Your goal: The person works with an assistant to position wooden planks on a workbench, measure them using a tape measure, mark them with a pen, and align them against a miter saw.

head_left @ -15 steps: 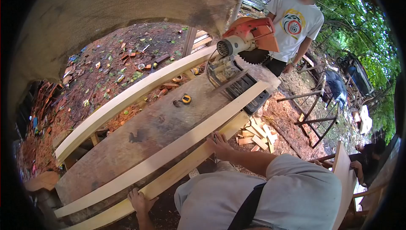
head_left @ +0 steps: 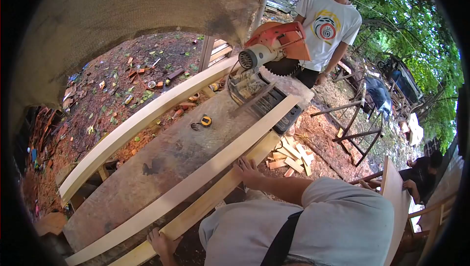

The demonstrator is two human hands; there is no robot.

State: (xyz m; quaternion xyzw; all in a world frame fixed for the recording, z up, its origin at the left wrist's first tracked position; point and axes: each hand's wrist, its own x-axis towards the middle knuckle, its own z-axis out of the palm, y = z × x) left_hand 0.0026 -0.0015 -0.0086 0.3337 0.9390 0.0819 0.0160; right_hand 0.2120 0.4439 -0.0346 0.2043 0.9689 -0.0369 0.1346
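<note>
A long pale wooden board (head_left: pixel 198 210) lies along the near side of the worktable, its far end close to the saw. My left hand (head_left: pixel 161 242) grips this board near its lower left end, fingers over the top edge and thumb on the near side. Further up, my right hand (head_left: pixel 250 173) holds the same board with its fingers over the edge; its thumb is hard to see. Just beyond, a second pale board (head_left: pixel 208 165) runs parallel, reaching onto the base of an orange cut-off saw (head_left: pixel 281 43). The saw's toothed blade is raised.
A yellow-black tape measure (head_left: pixel 206 120) rests on the stained tabletop (head_left: pixel 132 187). A third long board (head_left: pixel 147 119) lies along the far side. Wood offcuts (head_left: pixel 293 156) are piled beneath the saw. A person in a white T-shirt (head_left: pixel 328 26) stands behind it; another person (head_left: pixel 421 180) is at right.
The view has shifted a little, so the table and saw appear further left and the tape measure lower. Both my hands stay on the near board, moved slightly toward the saw relative to the table.
</note>
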